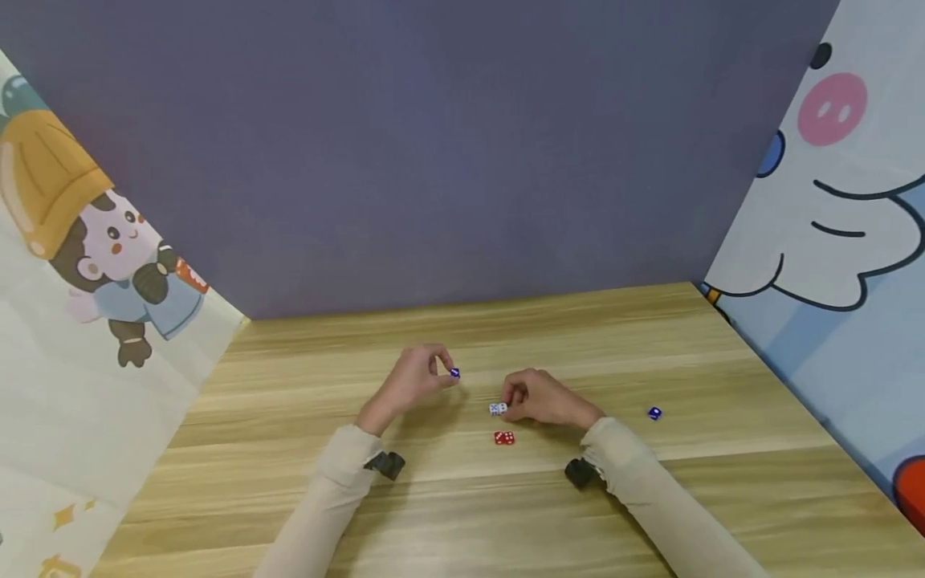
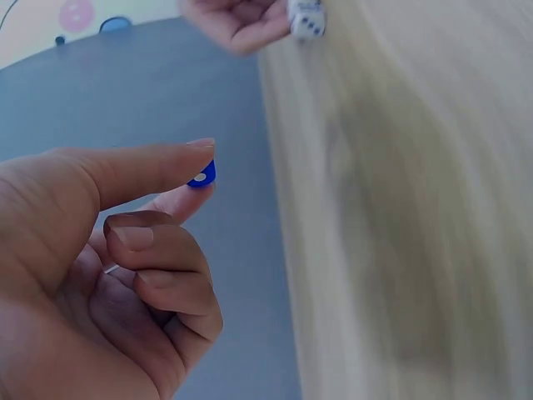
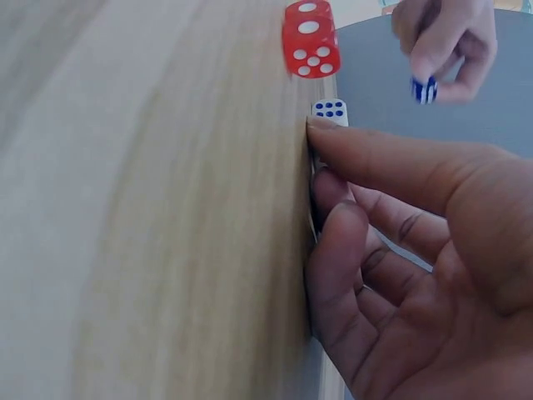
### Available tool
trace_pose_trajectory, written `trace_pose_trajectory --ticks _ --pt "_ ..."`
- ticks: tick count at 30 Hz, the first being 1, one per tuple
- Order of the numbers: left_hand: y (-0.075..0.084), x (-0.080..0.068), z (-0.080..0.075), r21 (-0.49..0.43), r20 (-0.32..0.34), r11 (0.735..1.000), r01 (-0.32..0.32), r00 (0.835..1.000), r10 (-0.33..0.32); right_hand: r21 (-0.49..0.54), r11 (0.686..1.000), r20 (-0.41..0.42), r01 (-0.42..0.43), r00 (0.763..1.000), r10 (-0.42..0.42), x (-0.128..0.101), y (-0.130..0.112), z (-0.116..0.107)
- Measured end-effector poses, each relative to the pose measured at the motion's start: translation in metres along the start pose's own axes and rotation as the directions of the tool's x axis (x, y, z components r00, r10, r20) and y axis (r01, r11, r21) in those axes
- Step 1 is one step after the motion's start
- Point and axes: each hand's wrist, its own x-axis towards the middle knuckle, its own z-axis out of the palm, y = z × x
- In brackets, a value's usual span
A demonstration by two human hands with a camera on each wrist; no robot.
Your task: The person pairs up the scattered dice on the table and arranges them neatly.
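Note:
My left hand (image 1: 442,369) is raised a little above the wooden table (image 1: 303,482) and pinches a small blue die (image 1: 454,372) between thumb and forefinger. The left wrist view shows that blue die (image 2: 202,174) at the fingertips (image 2: 179,154). My right hand (image 1: 515,404) rests on the table with loosely curled fingers. Its thumb tip (image 3: 333,133) touches a white die with blue pips (image 3: 331,110) without enclosing it. A red die (image 1: 503,437) lies just in front of the white die (image 1: 497,409).
A second blue die (image 1: 654,413) lies alone on the table to the right of my right hand. A purple wall (image 1: 448,144) closes the back, and cartoon-printed sheets stand at the left (image 1: 94,265) and right (image 1: 838,201) sides.

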Motion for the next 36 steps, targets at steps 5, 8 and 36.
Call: trace_pose_trajectory --ticks 5,8,36 --pt "0.003 0.019 0.026 -0.071 0.067 0.996 -0.047 0.996 0.051 0.007 1.0 0.003 0.0 1.0 0.0 0.0 -0.001 -0.001" --pt "-0.001 0.026 0.037 -0.125 0.117 0.991 -0.037 0.992 0.052 0.008 1.0 0.008 -0.005 1.0 0.005 0.002 0.0 0.0" --pt "-0.015 0.033 0.054 -0.232 0.231 0.971 0.054 0.973 0.001 0.017 0.999 0.013 -0.035 0.999 0.035 0.005 0.0 -0.003"
